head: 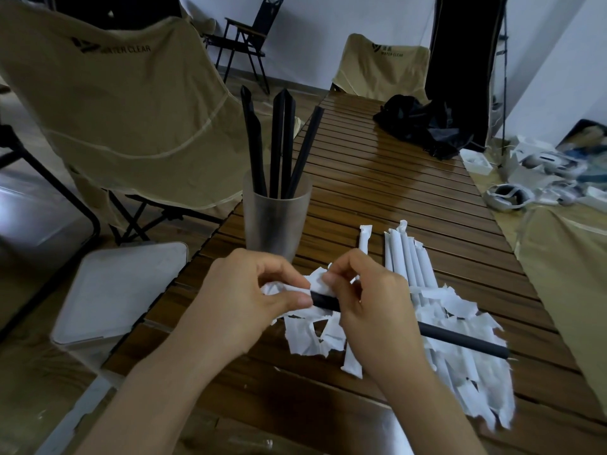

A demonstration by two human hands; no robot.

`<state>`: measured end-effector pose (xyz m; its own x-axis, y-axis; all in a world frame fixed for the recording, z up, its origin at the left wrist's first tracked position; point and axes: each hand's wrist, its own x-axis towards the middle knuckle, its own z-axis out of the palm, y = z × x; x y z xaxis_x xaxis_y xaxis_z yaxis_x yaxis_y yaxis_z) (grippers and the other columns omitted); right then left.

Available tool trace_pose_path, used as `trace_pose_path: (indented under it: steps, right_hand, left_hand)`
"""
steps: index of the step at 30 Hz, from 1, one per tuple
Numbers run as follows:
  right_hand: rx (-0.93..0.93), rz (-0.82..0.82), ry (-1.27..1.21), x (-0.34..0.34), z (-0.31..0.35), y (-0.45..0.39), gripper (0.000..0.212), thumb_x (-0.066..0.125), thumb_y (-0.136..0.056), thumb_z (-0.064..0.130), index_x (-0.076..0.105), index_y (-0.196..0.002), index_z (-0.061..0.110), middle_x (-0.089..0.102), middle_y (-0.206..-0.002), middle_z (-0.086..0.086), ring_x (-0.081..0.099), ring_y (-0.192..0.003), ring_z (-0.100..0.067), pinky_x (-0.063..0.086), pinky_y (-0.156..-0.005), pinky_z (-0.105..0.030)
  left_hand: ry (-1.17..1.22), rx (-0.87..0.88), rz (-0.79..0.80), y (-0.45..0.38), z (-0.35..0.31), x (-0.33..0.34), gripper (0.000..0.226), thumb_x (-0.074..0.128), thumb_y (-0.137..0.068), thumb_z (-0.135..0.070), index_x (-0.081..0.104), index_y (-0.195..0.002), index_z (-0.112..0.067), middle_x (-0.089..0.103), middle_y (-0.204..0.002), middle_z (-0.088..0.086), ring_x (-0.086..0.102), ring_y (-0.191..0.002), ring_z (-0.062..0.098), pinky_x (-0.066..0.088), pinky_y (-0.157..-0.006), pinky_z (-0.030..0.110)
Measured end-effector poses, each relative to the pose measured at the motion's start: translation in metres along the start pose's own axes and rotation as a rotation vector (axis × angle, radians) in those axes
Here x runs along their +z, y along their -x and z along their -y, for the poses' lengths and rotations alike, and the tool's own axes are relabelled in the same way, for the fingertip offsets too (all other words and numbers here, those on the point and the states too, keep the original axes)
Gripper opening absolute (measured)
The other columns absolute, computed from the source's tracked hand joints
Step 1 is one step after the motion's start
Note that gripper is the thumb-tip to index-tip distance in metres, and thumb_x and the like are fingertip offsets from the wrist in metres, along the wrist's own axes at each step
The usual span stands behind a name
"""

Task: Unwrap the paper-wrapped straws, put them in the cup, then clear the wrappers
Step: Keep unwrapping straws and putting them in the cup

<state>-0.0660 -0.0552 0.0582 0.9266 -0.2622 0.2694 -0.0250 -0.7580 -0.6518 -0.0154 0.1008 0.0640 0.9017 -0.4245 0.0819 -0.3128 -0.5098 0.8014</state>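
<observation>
While over my worktop point(377, 178), right hand point(371, 303) clamped on black straw point(460, 339), left hand point(249, 297) pinching its wrapper point(289, 287).

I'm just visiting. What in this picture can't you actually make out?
- How many wrapped straws are left: torn wrappers and the right hand cover part of the pile, head view.
- The straw end at the left hand: the fingers and paper cover it.
- The cup base: behind the left hand.
- The bin contents: lid shut.
- The white gear at far right: too small, blurred.
</observation>
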Motion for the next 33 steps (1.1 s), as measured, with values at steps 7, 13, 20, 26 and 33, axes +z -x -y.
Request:
trace_pose_path:
  steps: [7, 13, 20, 26, 33]
  right_hand:
    - [-0.063, 0.209, 0.017, -0.0076, 0.0019, -0.0013, 0.01, 0.058, -0.092, 0.031, 0.067, -0.096, 0.031, 0.054, -0.075, 0.025, 0.056, -0.069, -0.001, 0.042, -0.065, -0.014]
    - [-0.03, 0.125, 0.018, -0.0075, 0.0024, -0.0019, 0.013, 0.057, -0.093, 0.028, 0.059, -0.081, 0.034, 0.055, -0.072, 0.018, 0.053, -0.069, -0.001, 0.033, -0.061, -0.012]
    - [-0.168, -0.011, 0.119, -0.0043, -0.0036, -0.0015, 0.011, 0.063, -0.09, 0.023, 0.065, -0.079, 0.026, 0.051, -0.069, 0.018, 0.046, -0.059, 0.003, 0.028, -0.057, -0.009]
    - [-0.173, -0.091, 0.121, -0.003, -0.0047, -0.0019, 0.012, 0.063, -0.09, 0.022, 0.066, -0.078, 0.023, 0.054, -0.068, 0.016, 0.05, -0.058, 0.0, 0.035, -0.055, -0.013]
    - [-0.011, -0.058, 0.116, -0.0046, -0.0048, -0.0024, 0.015, 0.056, -0.093, 0.031, 0.062, -0.079, 0.027, 0.058, -0.065, 0.011, 0.054, -0.059, -0.006, 0.042, -0.053, -0.021]
  left_hand:
    - [-0.034, -0.046, -0.021, 0.0005, 0.0023, -0.0069, 0.013, 0.075, -0.075, -0.035, 0.071, -0.087, -0.036, 0.068, -0.089, -0.019, 0.06, -0.085, -0.005, 0.038, -0.068, 0.009]
    - [-0.037, -0.035, -0.017, 0.0008, -0.0025, -0.004, 0.017, 0.08, -0.071, -0.03, 0.07, -0.081, -0.038, 0.068, -0.091, -0.018, 0.062, -0.09, 0.0, 0.049, -0.08, 0.018]
    - [0.007, -0.052, 0.033, 0.0002, 0.0017, -0.0036, 0.018, 0.062, -0.082, -0.042, 0.069, -0.093, -0.03, 0.07, -0.085, -0.014, 0.066, -0.075, -0.005, 0.049, -0.07, 0.012]
    - [0.007, -0.031, -0.006, 0.0007, 0.0032, -0.0045, 0.008, 0.067, -0.08, -0.042, 0.069, -0.084, -0.035, 0.071, -0.075, -0.015, 0.066, -0.075, -0.005, 0.054, -0.082, 0.029]
    - [-0.014, 0.031, 0.0, 0.0007, -0.0013, -0.0026, 0.01, 0.07, -0.076, -0.042, 0.07, -0.085, -0.039, 0.068, -0.089, -0.02, 0.063, -0.086, -0.003, 0.054, -0.076, 0.021]
